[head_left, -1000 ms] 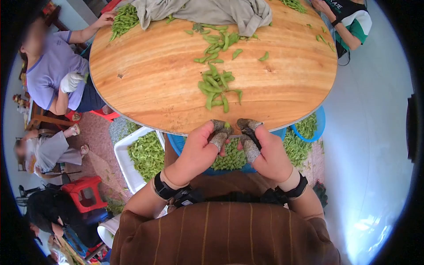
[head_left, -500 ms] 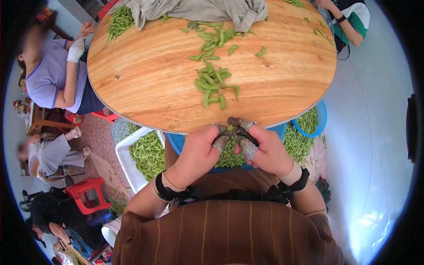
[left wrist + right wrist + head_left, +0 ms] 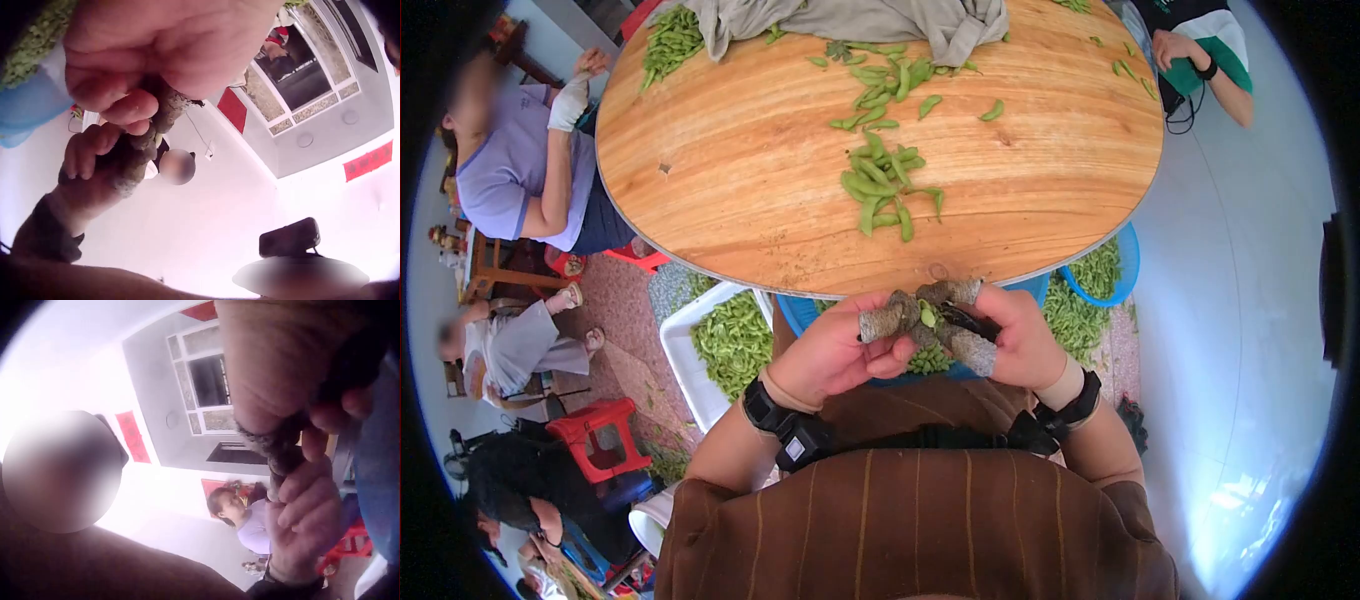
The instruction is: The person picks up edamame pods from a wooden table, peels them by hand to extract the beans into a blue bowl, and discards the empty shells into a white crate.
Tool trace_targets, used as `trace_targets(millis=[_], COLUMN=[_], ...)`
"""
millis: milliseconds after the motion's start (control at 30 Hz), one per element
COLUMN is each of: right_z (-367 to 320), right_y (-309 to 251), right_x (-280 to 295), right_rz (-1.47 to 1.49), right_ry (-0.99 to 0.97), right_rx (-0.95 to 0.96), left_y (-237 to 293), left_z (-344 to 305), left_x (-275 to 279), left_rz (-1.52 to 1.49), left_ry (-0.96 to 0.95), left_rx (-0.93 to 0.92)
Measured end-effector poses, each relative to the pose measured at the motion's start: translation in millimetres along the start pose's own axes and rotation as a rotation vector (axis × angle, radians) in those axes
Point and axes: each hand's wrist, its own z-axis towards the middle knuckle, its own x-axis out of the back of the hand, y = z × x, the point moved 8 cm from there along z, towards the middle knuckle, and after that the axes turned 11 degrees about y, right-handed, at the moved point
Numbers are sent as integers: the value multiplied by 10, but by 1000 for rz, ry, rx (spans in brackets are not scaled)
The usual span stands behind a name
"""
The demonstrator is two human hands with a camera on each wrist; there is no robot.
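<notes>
In front of the table's near edge, my two hands meet fingertip to fingertip at a green edamame pod [image 3: 927, 314]. My left hand [image 3: 845, 345] pinches the pod between a thumb and finger wrapped in worn grey covers. From the other side my right hand [image 3: 1022, 335] grips at it too, its thumb and forefinger in similar covers, with something black between them. Most of the pod is hidden by the fingertips. In the left wrist view the bare fingers of the left hand [image 3: 137, 56] curl inward. A loose pile of edamame pods [image 3: 880, 180] lies on the table ahead.
The round wooden table [image 3: 750, 200] carries more pods and a grey cloth [image 3: 850, 25]. Below its edge are a blue basin [image 3: 795, 312] with shelled beans, a white tray [image 3: 680, 330] of pods and a blue basket [image 3: 1135, 265]. Other people sit around; a red stool [image 3: 605, 440] stands left.
My left hand has turned, its palm and curled fingers now showing more. The hands have closed together around the pod. The person at far right has drawn an arm back from the table.
</notes>
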Motion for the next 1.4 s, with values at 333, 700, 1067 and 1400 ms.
trace_targets(millis=[333, 700, 1067, 1400], right_z=[33, 247, 622, 234], right_y=[153, -79, 116, 167], right_x=[-82, 8, -14, 105], right_rz=[-192, -526, -667, -182], right_ry=[-126, -23, 350, 90], right_rx=[-196, -92, 9, -382], left_y=[190, 248, 696, 730], left_z=[-84, -288, -1418, -684], left_x=[135, 303, 1286, -446], left_rz=[705, 839, 1892, 1675], left_ry=[314, 375, 1312, 496], left_rx=[-244, -395, -665, -1184])
